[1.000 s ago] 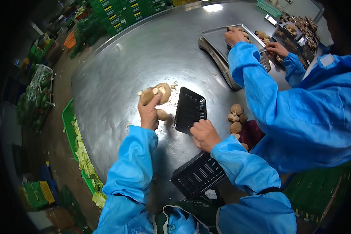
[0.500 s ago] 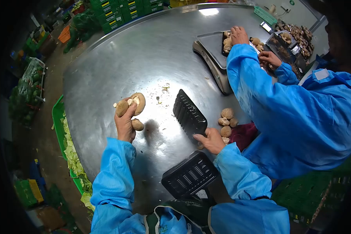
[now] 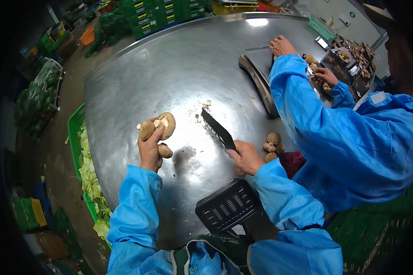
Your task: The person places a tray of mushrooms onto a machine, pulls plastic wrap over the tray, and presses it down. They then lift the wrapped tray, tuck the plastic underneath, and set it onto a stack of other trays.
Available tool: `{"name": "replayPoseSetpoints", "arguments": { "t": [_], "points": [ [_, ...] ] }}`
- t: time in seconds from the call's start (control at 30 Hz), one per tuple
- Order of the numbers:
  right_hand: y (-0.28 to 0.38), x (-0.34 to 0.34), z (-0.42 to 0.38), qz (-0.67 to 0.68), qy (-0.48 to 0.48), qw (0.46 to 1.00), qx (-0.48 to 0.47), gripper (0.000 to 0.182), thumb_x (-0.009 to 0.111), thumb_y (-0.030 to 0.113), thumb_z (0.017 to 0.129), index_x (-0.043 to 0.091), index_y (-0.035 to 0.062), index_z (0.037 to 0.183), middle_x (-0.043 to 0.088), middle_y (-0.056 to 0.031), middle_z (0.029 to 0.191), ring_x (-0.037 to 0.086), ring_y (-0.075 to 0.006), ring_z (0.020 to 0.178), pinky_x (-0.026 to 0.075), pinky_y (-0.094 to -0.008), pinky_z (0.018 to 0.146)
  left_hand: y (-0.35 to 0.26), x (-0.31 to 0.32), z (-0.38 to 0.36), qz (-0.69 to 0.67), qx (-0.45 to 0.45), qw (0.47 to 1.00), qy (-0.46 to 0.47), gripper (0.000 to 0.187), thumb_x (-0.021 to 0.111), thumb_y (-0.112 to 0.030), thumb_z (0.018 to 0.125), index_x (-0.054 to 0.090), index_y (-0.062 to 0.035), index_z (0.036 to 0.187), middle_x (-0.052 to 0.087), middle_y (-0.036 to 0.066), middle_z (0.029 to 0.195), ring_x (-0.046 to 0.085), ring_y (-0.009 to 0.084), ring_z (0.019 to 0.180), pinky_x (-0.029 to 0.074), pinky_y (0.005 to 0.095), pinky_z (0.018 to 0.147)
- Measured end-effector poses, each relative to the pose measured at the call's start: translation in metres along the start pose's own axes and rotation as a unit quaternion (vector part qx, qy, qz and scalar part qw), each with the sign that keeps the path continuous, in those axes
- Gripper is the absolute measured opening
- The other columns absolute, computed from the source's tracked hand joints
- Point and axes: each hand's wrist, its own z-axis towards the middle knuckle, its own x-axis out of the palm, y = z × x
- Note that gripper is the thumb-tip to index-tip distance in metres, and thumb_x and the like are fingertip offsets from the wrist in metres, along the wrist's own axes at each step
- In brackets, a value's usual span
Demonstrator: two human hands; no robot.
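Several brown-capped mushrooms (image 3: pixel 168 123) with pale stems are gripped in my left hand (image 3: pixel 150 150), raised over the left part of the metal table (image 3: pixel 137 78). My right hand (image 3: pixel 248 158) pinches one end of a black plastic tray (image 3: pixel 219 131), which is tilted and seen nearly edge-on. Below that hand, close to my body, lies another black tray (image 3: pixel 228 205) with slots in its base. A small group of mushrooms (image 3: pixel 274 138) rests on the table just right of my right hand, partly hidden by my wrist.
To the right, a co-worker in a blue sleeve (image 3: pixel 303 105) reaches over a scale (image 3: pixel 261 87) and more mushrooms. Plant scraps (image 3: pixel 206 104) lie mid-table. A green crate (image 3: pixel 75 123) of leaves stands against the left edge. Green crates (image 3: pixel 144 18) are stacked behind the table.
The black tray in my right hand has turned from showing its ribbed face to nearly edge-on. My left hand keeps its mushrooms. The whole view has shifted slightly.
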Motion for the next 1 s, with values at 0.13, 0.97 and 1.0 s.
{"name": "replayPoseSetpoints", "arguments": {
  "t": [0.13, 0.97, 1.0],
  "points": [
    [0.008, -0.002, -0.007, 0.137, 0.200, 0.959, 0.146, 0.019, 0.060, 0.014, 0.085, 0.063, -0.0039, 0.086, 0.055, -0.0067, 0.060, 0.049, -0.0112, 0.058, 0.042, -0.0310, 0.058, 0.003, -0.012, -0.004, -0.014, -0.003, 1.000, -0.007, 0.035, 0.068, -0.008, 0.077, 0.055, -0.0020, 0.109, 0.059, 0.008, 0.099, 0.058, 0.0165, 0.089, 0.048, 0.0286, 0.076],
    [-0.031, 0.098, 0.004, -0.325, 0.145, 0.914, -0.195, 0.009, 0.058, 0.016, 0.073, 0.060, 0.0079, 0.073, 0.060, -0.0089, 0.074, 0.060, -0.0275, 0.075, 0.044, -0.0386, 0.069, 0.003, -0.008, -0.017, -0.014, 0.009, 0.999, 0.034, 0.035, 0.070, -0.012, 0.076, 0.057, -0.0031, 0.108, 0.059, 0.007, 0.098, 0.057, 0.0144, 0.089, 0.046, 0.0264, 0.074],
    [-0.032, 0.097, 0.001, -0.324, 0.147, 0.915, -0.192, 0.009, 0.058, 0.016, 0.073, 0.060, 0.0079, 0.073, 0.060, -0.0089, 0.074, 0.060, -0.0275, 0.075, 0.044, -0.0386, 0.069, 0.015, 0.002, -0.015, -0.014, -0.001, 0.999, 0.038, 0.034, 0.070, -0.011, 0.076, 0.058, -0.0021, 0.107, 0.060, 0.007, 0.099, 0.057, 0.0149, 0.088, 0.046, 0.0271, 0.077]
  ]
}}
